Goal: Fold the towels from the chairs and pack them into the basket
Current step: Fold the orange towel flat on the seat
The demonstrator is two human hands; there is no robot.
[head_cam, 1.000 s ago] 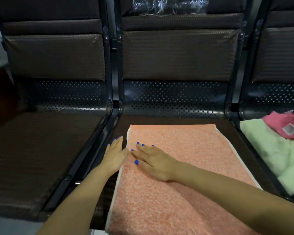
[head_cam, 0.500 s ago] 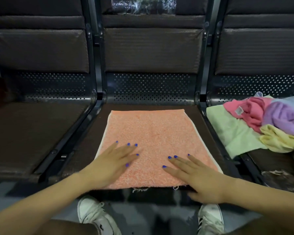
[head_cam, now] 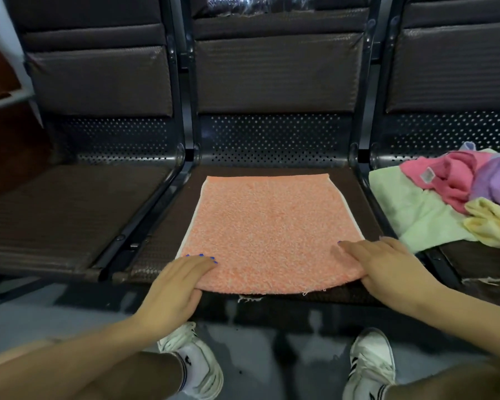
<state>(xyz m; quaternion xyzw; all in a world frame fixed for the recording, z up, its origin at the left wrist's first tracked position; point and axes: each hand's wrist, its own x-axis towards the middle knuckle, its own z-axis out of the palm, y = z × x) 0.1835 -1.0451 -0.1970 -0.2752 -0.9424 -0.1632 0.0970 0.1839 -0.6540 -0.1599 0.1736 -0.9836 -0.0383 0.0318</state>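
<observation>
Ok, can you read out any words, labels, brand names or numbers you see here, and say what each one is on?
No text can be read here.
Tag on the pink towel: a small white label, too blurred to read.
White sneakers: dark stripes, no legible brand.
White socks: a dark logo, no readable lettering.

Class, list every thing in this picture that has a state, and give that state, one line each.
orange towel: spread flat on the middle seat, near corners gripped
left hand: grips the near left corner
right hand: grips the near right corner
green towel: lying loose, unfolded
pink towel: crumpled
purple towel: crumpled
yellow towel: crumpled
</observation>
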